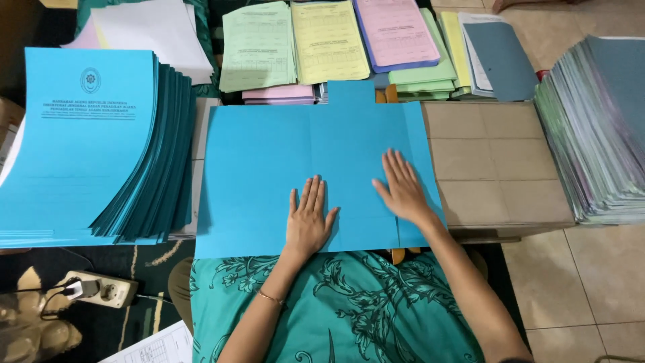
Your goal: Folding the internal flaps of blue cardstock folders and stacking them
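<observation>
Both hands flat on unfolded blue folder sheet (269,175).
Left hand (308,218) and right hand (403,188): palms down, fingers spread, gripping nothing; blue folder stack (80,148) just left.

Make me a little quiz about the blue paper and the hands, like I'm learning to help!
1. True or false: both hands lie flat on the big blue sheet.
2. Which hand is nearer the sheet's right edge? A) left hand B) right hand
3. What lies left of the big sheet?

Key
1. True: the left hand and the right hand press on it with fingers spread.
2. B.
3. A fanned stack of blue covers.
</observation>
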